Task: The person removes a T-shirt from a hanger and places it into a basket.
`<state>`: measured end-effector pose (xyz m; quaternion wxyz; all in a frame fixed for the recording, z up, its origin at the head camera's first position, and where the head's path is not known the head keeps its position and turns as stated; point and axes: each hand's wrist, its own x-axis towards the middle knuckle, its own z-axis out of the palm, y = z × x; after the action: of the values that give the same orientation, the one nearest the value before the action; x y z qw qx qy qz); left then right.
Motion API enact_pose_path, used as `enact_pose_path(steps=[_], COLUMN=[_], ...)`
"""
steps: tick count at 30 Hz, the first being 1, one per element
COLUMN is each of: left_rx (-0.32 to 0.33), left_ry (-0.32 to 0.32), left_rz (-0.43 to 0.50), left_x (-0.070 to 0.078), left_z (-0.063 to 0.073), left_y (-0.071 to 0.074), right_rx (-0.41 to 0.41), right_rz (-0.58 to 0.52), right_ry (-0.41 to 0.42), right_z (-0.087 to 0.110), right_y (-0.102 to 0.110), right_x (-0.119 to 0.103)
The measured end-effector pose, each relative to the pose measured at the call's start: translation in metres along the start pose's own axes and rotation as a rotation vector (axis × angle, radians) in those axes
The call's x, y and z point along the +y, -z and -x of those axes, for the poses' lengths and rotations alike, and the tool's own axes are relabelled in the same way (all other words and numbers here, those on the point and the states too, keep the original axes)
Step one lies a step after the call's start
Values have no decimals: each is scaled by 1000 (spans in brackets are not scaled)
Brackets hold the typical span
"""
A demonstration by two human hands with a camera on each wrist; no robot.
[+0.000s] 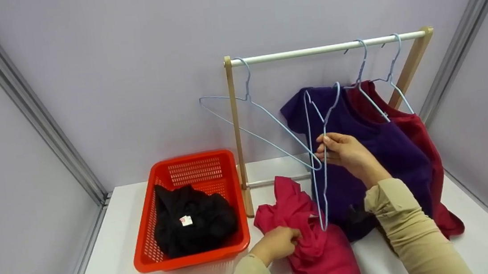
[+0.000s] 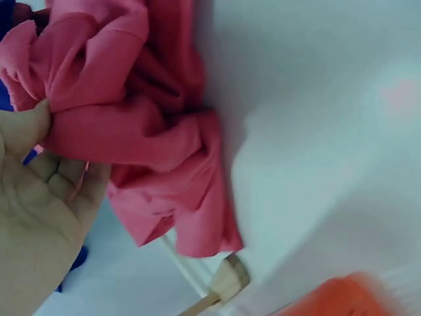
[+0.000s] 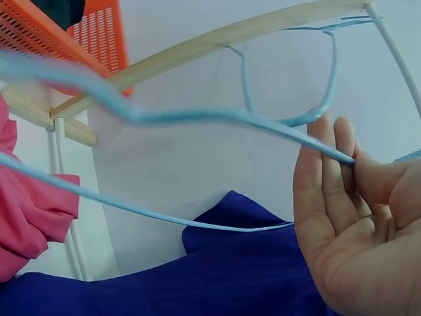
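My right hand [image 1: 351, 155] pinches a light blue wire hanger [image 1: 325, 198] in front of the rack. In the right wrist view, thumb and fingers meet on one arm of that hanger [image 3: 197, 117], and no garment hangs on it. A crumpled pink garment [image 1: 334, 258] lies on the table below, with my left hand [image 1: 279, 243] at its left side. The left wrist view shows the thumb and fingers pinching a fold of the pink cloth [image 2: 125, 135]. Another blue hanger [image 1: 278, 121] hangs bare at the rack's left end, close to my right fingers.
A clothes rack [image 1: 307, 52] with wooden posts carries a purple shirt [image 1: 389, 159] and a dark red shirt [image 1: 436, 167] on hangers at its right. Left of it, a red basket [image 1: 202, 258] holds a black garment [image 1: 195, 231]. Walls enclose the white table [image 1: 103, 258].
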<state>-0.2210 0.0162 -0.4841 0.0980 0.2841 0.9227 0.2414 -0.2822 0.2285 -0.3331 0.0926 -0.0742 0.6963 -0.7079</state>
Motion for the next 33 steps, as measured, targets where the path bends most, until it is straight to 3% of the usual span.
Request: enact_pose_path(steps=[2,8,10,16,18,23,27,33], left_rx=[48,309,337,237,210,166,143,209], left_ry=[9,18,61,181,180,173,168,117], left_rz=[-21,-58,-15,231,236,146,155,136], left_x=[-2,-9,-10,-16,-19,-19,-18,-18], left_z=[1,-2,-4,-9,-9,-11,-12,-14], left_y=[-5,-25,-32,-45,-47,-49,-49,-52], right_rx=[-12,-35,-28,-6,3,53,93,69], right_rz=[-8,24,51,135,137,123,148,85], right_ry=[-4,-5,-9,-15,-12,9,27,35], right_z=[2,5,6,7,8,9,10,12], right_y=[1,0,-1,-4,-6,-10,-13,-14], right_x=[-2,-8,-11,-19,-21,-29,-35,-39])
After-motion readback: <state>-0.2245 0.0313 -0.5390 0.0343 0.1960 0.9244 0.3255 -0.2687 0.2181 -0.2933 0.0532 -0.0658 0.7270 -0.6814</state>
